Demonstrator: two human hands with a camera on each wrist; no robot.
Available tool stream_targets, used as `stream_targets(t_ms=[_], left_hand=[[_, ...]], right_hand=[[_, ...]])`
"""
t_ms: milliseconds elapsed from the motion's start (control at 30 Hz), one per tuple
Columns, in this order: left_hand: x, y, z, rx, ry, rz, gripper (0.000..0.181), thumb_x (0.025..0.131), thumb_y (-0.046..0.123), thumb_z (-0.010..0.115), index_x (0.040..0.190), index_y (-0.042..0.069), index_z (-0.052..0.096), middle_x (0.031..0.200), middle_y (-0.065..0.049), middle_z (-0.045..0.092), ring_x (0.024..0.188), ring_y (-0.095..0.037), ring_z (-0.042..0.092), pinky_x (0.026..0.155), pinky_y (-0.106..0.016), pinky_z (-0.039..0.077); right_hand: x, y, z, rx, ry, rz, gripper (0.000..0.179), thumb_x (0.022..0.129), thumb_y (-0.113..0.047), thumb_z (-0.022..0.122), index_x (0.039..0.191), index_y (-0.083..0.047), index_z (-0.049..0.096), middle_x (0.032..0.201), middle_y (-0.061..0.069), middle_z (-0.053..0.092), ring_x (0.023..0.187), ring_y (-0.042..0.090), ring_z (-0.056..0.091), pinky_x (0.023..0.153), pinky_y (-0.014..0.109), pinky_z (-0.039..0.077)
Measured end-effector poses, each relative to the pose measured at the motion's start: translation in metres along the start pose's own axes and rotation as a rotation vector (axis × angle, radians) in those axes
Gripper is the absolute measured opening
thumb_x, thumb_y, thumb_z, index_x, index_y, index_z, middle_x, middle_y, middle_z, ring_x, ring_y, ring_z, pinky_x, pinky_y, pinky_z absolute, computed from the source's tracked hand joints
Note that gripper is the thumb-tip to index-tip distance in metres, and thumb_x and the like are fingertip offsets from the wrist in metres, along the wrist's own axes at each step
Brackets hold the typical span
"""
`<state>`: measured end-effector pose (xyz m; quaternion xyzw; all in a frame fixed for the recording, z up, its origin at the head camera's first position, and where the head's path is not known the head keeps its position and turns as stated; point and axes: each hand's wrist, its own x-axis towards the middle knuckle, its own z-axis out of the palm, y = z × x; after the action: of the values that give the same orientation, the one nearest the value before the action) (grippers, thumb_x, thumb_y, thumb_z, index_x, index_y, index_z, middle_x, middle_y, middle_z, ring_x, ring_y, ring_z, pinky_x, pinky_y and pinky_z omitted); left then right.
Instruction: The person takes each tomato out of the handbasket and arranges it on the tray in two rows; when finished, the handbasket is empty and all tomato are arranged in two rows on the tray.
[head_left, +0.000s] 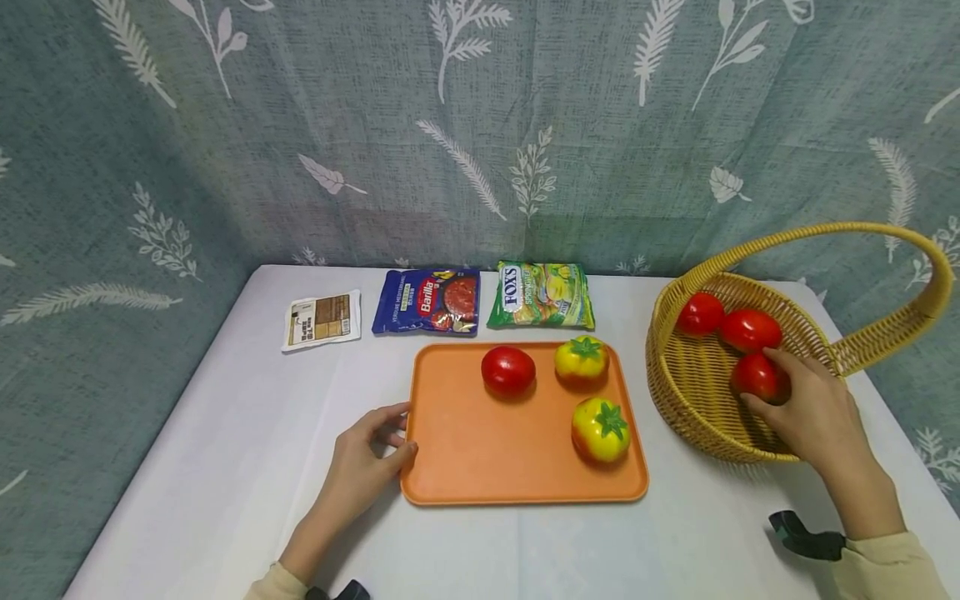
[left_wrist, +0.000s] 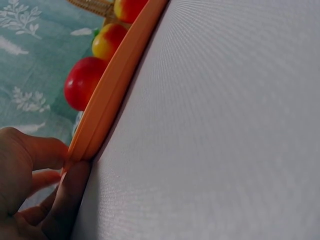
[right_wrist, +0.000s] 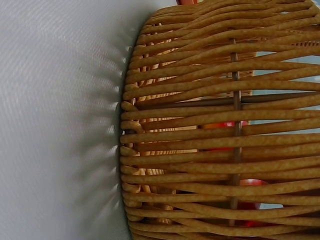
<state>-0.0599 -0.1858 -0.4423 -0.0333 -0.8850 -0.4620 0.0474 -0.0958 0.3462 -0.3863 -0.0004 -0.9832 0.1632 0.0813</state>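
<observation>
In the head view my right hand reaches into a wicker basket, thumb and fingers around a red toy tomato. Two more red tomatoes lie behind it in the basket. My left hand pinches the left rim of an orange tray; the left wrist view shows its thumb and finger on the tray rim. On the tray rest one red tomato and two yellow-red tomatoes with green leaf tops. The right wrist view shows only the basket's woven side, hiding that hand.
Behind the tray lie a blue Barilla pouch, a green Fox's candy bag and a small white-brown packet. The basket's tall handle arches over its right part. A patterned curtain hangs behind the white table.
</observation>
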Motion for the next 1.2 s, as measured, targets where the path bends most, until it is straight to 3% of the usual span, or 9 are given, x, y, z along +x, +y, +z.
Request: stream_targets(t_ms=[833,1200], left_hand=[[0.000,-0.002,0.003,-0.015,-0.010,-0.012,0.053,0.077,-0.002,0.081,0.127,0.007,0.066,0.101,-0.001,0.068,0.081,-0.010,0.064,0.076,-0.027,0.048],[0.001,-0.001,0.001,-0.019,-0.004,-0.021,0.053,0.077,-0.003,0.081,0.127,0.008,0.067,0.101,-0.002,0.068,0.081,-0.010,0.064,0.077,-0.029,0.049]], right_hand=[[-0.005,0.000,-0.006,-0.005,0.034,0.015,0.075,0.079,-0.024,0.082,0.140,0.006,0.048,0.125,0.041,0.041,0.107,0.061,0.042,0.080,0.076,0.037],[-0.005,-0.009,-0.016,0.002,0.076,-0.019,0.072,0.079,-0.021,0.082,0.138,0.004,0.050,0.127,0.038,0.044,0.108,0.060,0.044,0.080,0.075,0.038]])
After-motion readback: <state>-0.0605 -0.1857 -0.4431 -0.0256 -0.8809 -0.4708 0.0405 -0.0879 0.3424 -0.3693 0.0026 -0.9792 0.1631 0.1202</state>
